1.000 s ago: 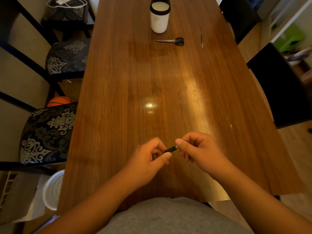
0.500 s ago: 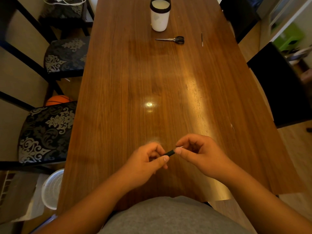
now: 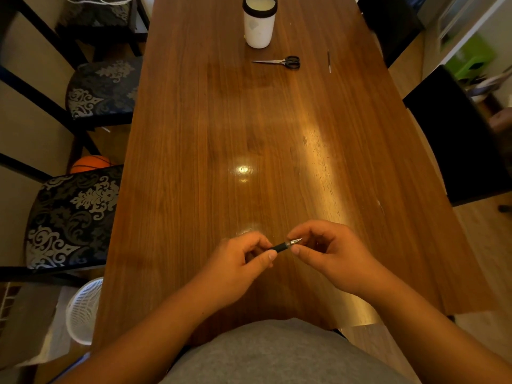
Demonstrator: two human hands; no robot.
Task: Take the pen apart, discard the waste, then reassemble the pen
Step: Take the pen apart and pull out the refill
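A pen [image 3: 285, 245] with a black grip and a silver tip is held between both hands just above the near end of the wooden table [image 3: 249, 134]. My left hand [image 3: 241, 261] is closed around the barrel, most of which is hidden in the fist. My right hand [image 3: 327, 253] pinches the silver tip end between thumb and forefinger. A thin dark stick-like part [image 3: 329, 61], perhaps a refill, lies far up the table on the right.
A white cup with a black rim [image 3: 260, 22] and black-handled scissors [image 3: 279, 62] sit at the far end. Patterned chairs [image 3: 72, 214] stand along the left, dark chairs [image 3: 454, 139] on the right. A white mesh basket [image 3: 83, 309] and an orange ball [image 3: 90, 163] are on the floor at left.
My right fingers have shifted along the tip end, so the silver point now shows. Both hands stay in the same spot over the table.
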